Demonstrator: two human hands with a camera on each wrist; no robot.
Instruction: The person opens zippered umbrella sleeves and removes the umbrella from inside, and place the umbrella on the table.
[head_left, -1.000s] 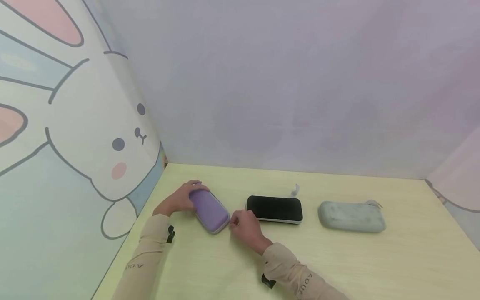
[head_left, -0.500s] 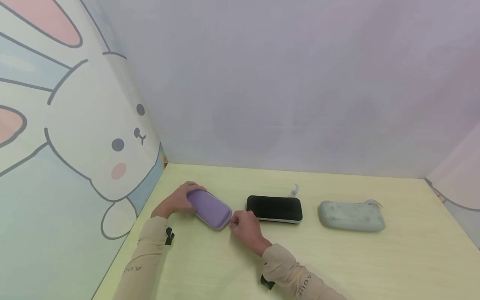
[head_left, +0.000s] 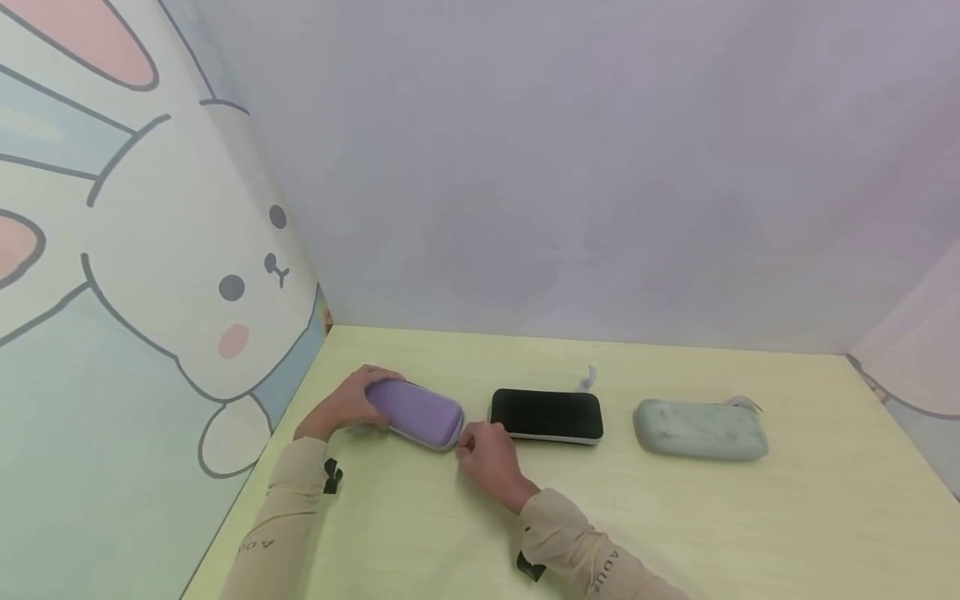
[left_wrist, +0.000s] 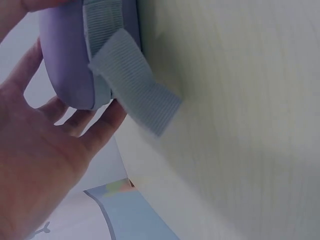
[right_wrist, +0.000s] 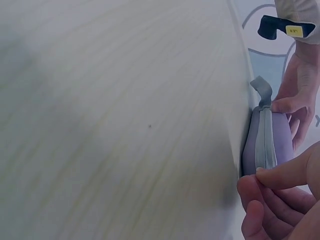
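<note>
Head view, lilac zip case (head_left: 417, 413) with grey tab, left hand (head_left: 347, 403) gripping, right hand (head_left: 487, 456) pinching.

Three zip cases lie on the table (head_left: 750, 517): one purple case (head_left: 416, 414), one black case (head_left: 547, 414) and one grey case (head_left: 700, 429). Two hands show. Each case seems to carry one pull tab, though the far ones are small.

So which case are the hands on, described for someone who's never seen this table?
Start at the rabbit wall panel on the left of the pale yellow table. Three zip cases lie in a row; the purple case is nearest the rabbit, held between the left hand and right hand. Its neighbours are the black case and the grey case.
</note>
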